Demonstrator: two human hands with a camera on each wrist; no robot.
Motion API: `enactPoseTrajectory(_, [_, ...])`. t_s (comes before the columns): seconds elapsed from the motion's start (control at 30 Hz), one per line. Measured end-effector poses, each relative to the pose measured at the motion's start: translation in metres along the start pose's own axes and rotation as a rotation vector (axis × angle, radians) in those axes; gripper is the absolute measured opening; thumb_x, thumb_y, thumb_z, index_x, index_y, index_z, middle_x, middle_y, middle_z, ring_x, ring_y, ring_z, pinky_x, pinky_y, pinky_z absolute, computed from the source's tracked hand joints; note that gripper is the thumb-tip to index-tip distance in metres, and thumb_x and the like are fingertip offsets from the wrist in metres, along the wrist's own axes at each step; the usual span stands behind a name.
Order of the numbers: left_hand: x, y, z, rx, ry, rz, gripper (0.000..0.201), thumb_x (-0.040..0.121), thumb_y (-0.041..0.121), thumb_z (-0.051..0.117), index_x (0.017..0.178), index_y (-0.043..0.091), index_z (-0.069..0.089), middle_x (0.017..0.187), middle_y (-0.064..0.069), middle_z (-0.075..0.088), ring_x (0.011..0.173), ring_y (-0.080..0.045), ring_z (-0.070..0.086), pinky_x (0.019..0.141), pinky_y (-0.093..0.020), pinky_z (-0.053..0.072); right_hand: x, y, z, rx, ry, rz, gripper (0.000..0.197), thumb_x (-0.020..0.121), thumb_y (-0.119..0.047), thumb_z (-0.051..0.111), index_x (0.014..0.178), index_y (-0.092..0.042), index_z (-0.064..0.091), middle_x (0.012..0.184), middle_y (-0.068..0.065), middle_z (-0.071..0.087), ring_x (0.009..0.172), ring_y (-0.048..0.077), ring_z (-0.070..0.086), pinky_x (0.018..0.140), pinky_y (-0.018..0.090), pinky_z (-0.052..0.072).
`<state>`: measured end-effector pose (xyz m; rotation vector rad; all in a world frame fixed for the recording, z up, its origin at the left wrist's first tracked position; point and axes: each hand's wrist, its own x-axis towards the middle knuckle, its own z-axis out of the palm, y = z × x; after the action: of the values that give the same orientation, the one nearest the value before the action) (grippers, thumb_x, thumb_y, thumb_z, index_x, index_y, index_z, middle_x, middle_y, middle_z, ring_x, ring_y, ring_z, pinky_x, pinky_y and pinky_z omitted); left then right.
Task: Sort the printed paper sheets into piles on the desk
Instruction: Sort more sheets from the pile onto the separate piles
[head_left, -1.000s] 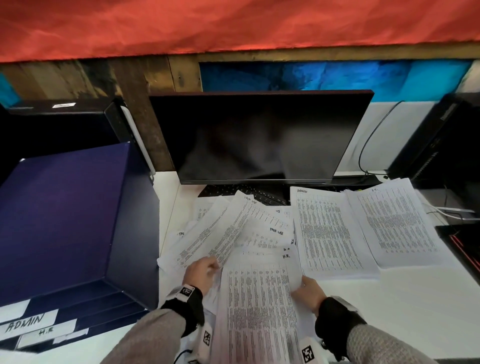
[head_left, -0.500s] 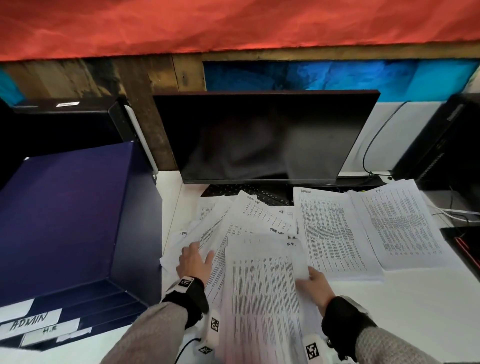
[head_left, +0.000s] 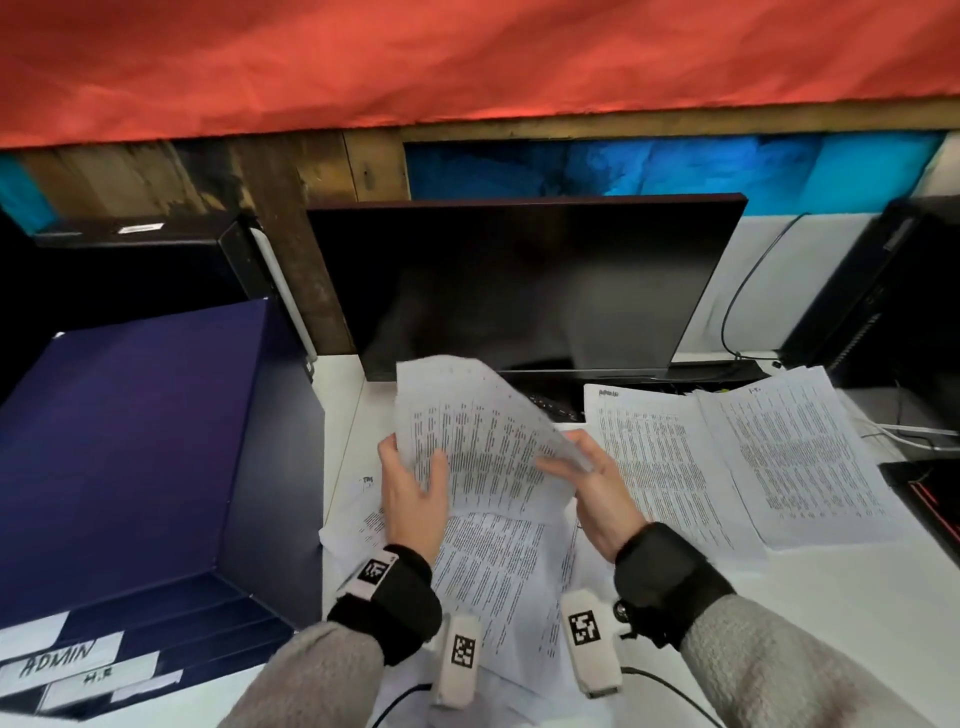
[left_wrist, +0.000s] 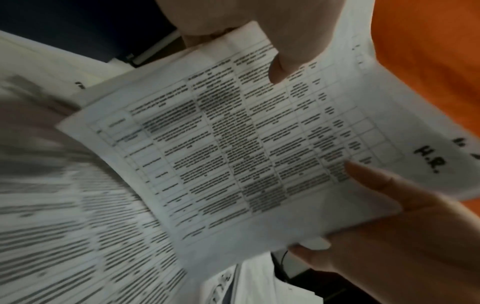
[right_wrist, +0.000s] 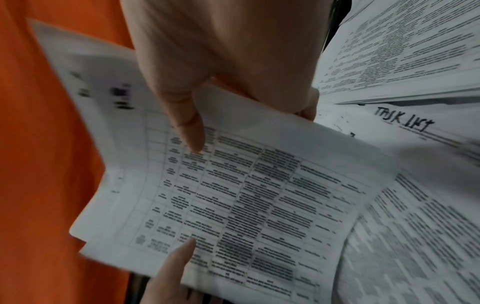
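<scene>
Both hands hold a thin bundle of printed sheets (head_left: 483, 436) up off the desk, in front of the monitor. My left hand (head_left: 415, 483) pinches its left edge, thumb on top. My right hand (head_left: 592, 483) grips its right edge. In the left wrist view the top sheet (left_wrist: 246, 154) is a printed table marked "H.R." by hand, with the left hand (left_wrist: 249, 26) above it and the right hand (left_wrist: 389, 216) below. In the right wrist view the right hand (right_wrist: 221, 61) holds the same bundle (right_wrist: 246, 205). Loose sheets (head_left: 498, 571) lie under the hands. Two sorted piles (head_left: 660, 467) (head_left: 800, 452) lie to the right.
A dark monitor (head_left: 519, 286) stands at the back with a keyboard (head_left: 550, 405) under it. A navy drawer box (head_left: 130, 467) labelled ADMIN and H.R. fills the left. A black tower (head_left: 883, 291) and cables stand at right. A sheet headed "TASK LIST" (right_wrist: 405, 119) lies on the desk.
The hands were flat on the loose sheets on the desk. Now they have taken hold of a bundle and lifted it up and away toward the monitor.
</scene>
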<state>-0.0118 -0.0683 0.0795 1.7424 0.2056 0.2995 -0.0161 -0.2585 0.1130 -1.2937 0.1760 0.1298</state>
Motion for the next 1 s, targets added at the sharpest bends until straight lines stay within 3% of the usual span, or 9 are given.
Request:
enactPoseTrajectory(0.1, [-0.005,-0.021,0.0,0.057,0.025,-0.057,0.037,0.093,0.02,0.052,0.123,0.017,0.031,0.127,-0.005,0.055,0.118,-0.024,0.053,0.103,-0.047,0.043,0.005,0.018,0.003,-0.069,0.1,0.047,0.022,0.078,0.001,0.066,0.087,-0.016,0.056,0.098,0.01,0.06,0.092,0.022,0.059,0.088,0.037,0.045])
enactPoseTrajectory(0.27, [0.002,-0.032,0.003,0.109,0.019,-0.105,0.029,0.095,0.013,0.048,0.119,0.016,0.033,0.123,-0.004,0.056,0.112,-0.024,0.052,0.1,-0.04,0.042,0.02,0.032,0.008,-0.092,0.153,0.125,0.02,0.087,-0.008,0.055,0.104,-0.017,0.047,0.111,0.012,0.058,0.107,0.029,0.057,0.099,0.045,0.044])
enactPoseTrajectory(0.4, [0.009,-0.039,0.003,0.093,-0.004,-0.137,0.025,0.098,0.011,0.045,0.122,0.016,0.045,0.119,-0.002,0.058,0.108,-0.018,0.053,0.094,-0.028,0.039,0.024,0.039,0.008,-0.149,0.198,0.121,0.022,0.094,-0.005,0.045,0.113,-0.016,0.041,0.107,0.008,0.057,0.091,0.018,0.058,0.081,0.034,0.049])
enactPoseTrajectory(0.57, [0.016,-0.041,-0.002,-0.119,-0.072,-0.227,0.038,0.099,0.013,0.044,0.135,0.022,0.043,0.126,0.004,0.057,0.118,-0.017,0.054,0.105,-0.039,0.041,0.021,0.038,-0.009,-0.235,0.202,0.088,0.027,0.089,-0.001,0.053,0.112,-0.011,0.044,0.105,0.004,0.058,0.09,0.013,0.059,0.07,0.023,0.048])
enactPoseTrajectory(0.67, [0.013,-0.033,0.004,-0.176,-0.158,-0.249,0.041,0.098,0.013,0.046,0.137,0.025,0.043,0.128,0.005,0.057,0.117,-0.014,0.055,0.103,-0.038,0.043,0.019,0.041,-0.024,-0.36,0.197,0.078,0.028,0.089,-0.003,0.047,0.111,-0.02,0.048,0.11,0.002,0.065,0.1,0.021,0.063,0.088,0.04,0.052])
enactPoseTrajectory(0.77, [0.006,-0.031,0.02,-0.171,-0.259,-0.297,0.03,0.098,0.021,0.049,0.128,0.021,0.047,0.12,-0.001,0.06,0.108,-0.015,0.059,0.094,-0.033,0.047,0.019,0.039,-0.056,-0.518,0.301,0.079,0.031,0.087,-0.002,0.044,0.114,-0.018,0.049,0.116,0.008,0.063,0.104,0.029,0.06,0.099,0.05,0.045])
enactPoseTrajectory(0.87, [-0.001,-0.045,0.034,0.043,-0.315,-0.335,0.023,0.097,0.036,0.048,0.115,0.021,0.05,0.114,-0.007,0.058,0.106,-0.022,0.059,0.094,-0.036,0.045,0.015,0.032,-0.117,-0.624,0.483,0.176,0.04,0.081,-0.001,0.045,0.119,-0.01,0.052,0.109,0.014,0.063,0.105,0.036,0.058,0.1,0.05,0.043])
enactPoseTrajectory(0.93, [-0.004,-0.062,0.038,0.461,-0.359,-0.265,0.026,0.097,0.033,0.048,0.119,0.02,0.049,0.12,-0.008,0.054,0.108,-0.024,0.055,0.095,-0.04,0.046,0.006,0.022,-0.165,-0.713,0.591,0.278,0.036,0.083,0.002,0.045,0.117,-0.002,0.055,0.104,0.02,0.062,0.106,0.038,0.057,0.097,0.04,0.043])
enactPoseTrajectory(1.0, [-0.01,-0.077,0.039,0.882,-0.414,-0.221,0.031,0.095,0.033,0.048,0.124,0.022,0.046,0.127,-0.007,0.047,0.113,-0.023,0.05,0.097,-0.04,0.043,-0.007,0.008,-0.214,-0.796,0.669,0.386,0.035,0.088,0.001,0.047,0.123,0.006,0.052,0.118,0.027,0.059,0.114,0.041,0.053,0.098,0.037,0.039])
